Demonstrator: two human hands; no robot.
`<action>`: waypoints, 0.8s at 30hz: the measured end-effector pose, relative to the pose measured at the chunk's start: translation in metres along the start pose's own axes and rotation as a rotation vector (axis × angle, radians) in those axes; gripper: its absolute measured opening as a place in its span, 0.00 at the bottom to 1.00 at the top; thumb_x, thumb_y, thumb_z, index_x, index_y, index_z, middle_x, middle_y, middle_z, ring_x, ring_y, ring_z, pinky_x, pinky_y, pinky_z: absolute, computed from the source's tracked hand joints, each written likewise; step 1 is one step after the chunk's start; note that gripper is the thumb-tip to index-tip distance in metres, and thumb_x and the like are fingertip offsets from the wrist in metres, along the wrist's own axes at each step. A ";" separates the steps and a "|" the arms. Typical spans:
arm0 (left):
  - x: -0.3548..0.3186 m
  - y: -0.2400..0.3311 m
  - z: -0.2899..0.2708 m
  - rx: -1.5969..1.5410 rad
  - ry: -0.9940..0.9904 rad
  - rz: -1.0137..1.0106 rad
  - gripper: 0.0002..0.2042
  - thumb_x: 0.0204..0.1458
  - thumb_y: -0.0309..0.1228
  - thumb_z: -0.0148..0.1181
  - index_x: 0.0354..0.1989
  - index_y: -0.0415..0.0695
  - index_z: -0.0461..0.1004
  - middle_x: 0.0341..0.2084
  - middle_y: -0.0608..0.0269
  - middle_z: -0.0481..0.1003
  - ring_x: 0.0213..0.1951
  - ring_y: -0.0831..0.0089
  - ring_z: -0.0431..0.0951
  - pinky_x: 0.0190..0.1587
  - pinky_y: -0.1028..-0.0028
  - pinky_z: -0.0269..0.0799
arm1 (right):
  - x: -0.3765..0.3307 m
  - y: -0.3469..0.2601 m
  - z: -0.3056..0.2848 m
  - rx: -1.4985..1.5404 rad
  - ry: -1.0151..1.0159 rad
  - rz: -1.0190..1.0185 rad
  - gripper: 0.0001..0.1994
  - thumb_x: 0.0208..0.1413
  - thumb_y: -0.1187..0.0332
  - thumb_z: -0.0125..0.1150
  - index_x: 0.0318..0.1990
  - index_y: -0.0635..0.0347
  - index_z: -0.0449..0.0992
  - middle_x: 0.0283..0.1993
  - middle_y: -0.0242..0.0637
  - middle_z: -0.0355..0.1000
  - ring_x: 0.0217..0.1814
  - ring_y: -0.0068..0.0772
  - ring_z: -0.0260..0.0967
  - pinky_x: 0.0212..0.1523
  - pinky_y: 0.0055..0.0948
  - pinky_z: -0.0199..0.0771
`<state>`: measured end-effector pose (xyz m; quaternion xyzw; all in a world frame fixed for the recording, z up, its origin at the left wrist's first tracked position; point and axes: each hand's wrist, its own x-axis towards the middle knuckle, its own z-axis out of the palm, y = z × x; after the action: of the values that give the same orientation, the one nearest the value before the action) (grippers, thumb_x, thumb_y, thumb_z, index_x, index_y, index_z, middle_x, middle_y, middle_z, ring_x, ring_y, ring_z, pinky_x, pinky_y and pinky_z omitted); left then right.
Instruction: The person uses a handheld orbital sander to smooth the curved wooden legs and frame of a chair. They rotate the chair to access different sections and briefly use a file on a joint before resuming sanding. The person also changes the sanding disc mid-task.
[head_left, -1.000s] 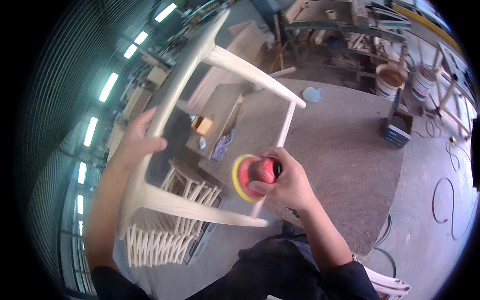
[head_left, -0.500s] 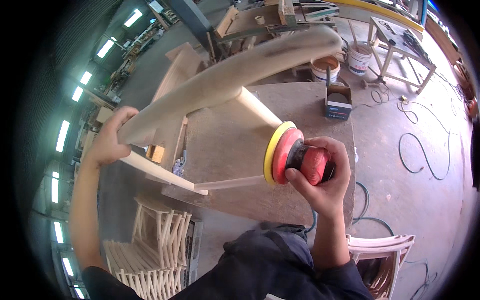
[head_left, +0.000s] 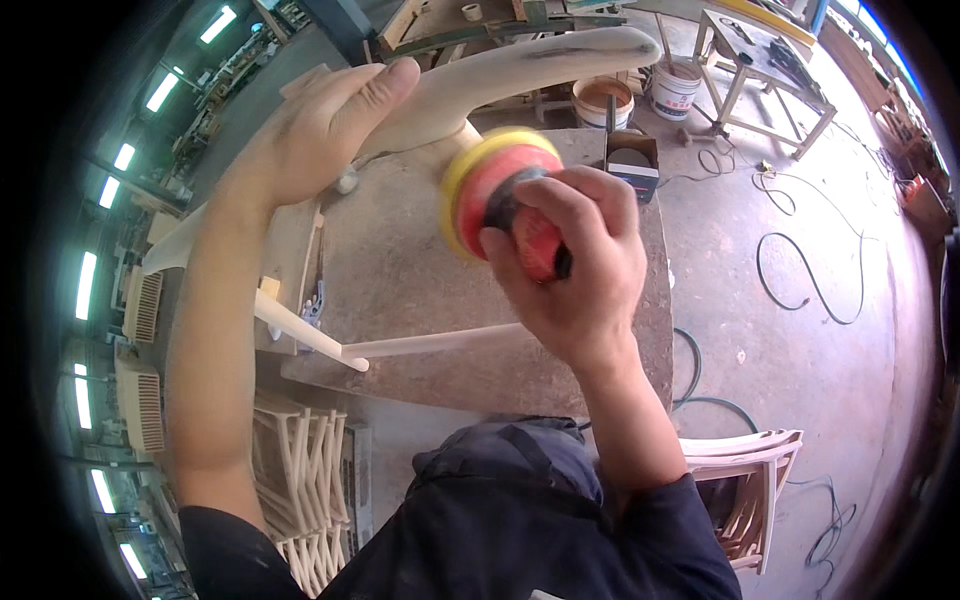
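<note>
A pale wooden chair frame (head_left: 550, 68) rests before me, its thick curved rail running across the top of the view with a dark streak near its right end. My left hand (head_left: 315, 130) is wrapped over this rail, and its far fingers are partly hidden. In my right hand (head_left: 590, 260) is a red orbital sander (head_left: 535, 225) with a yellow pad (head_left: 455, 190). The pad is tilted up beside the spot where a leg meets the rail; whether it touches the wood I cannot tell. Lower legs of the frame show below, over the worktable (head_left: 420, 285).
A small box of grey discs (head_left: 632, 165) sits at the table's right corner. Beyond stand two buckets (head_left: 675, 90) and a small table (head_left: 765, 70). Hoses (head_left: 810, 270) lie on the floor at right. Stacked wooden frames (head_left: 300, 470) stand lower left, more lower right (head_left: 745, 470).
My left hand has shifted right along the rail, and the frame has turned. The sander in my right hand has moved up and left, close to the leg joint.
</note>
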<state>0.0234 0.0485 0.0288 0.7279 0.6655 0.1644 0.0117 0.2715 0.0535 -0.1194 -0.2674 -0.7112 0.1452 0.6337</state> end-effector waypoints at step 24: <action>-0.001 -0.008 0.013 0.080 0.171 -0.013 0.34 0.69 0.61 0.45 0.54 0.40 0.82 0.50 0.41 0.81 0.57 0.45 0.77 0.65 0.58 0.66 | 0.005 0.018 -0.011 0.071 -0.156 0.168 0.19 0.45 0.68 0.79 0.44 0.53 0.79 0.43 0.41 0.78 0.51 0.53 0.74 0.49 0.44 0.80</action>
<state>0.0189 0.0511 0.0143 0.7067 0.6750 0.1990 -0.0730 0.2856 0.0690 -0.1233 -0.2912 -0.7278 0.2431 0.5713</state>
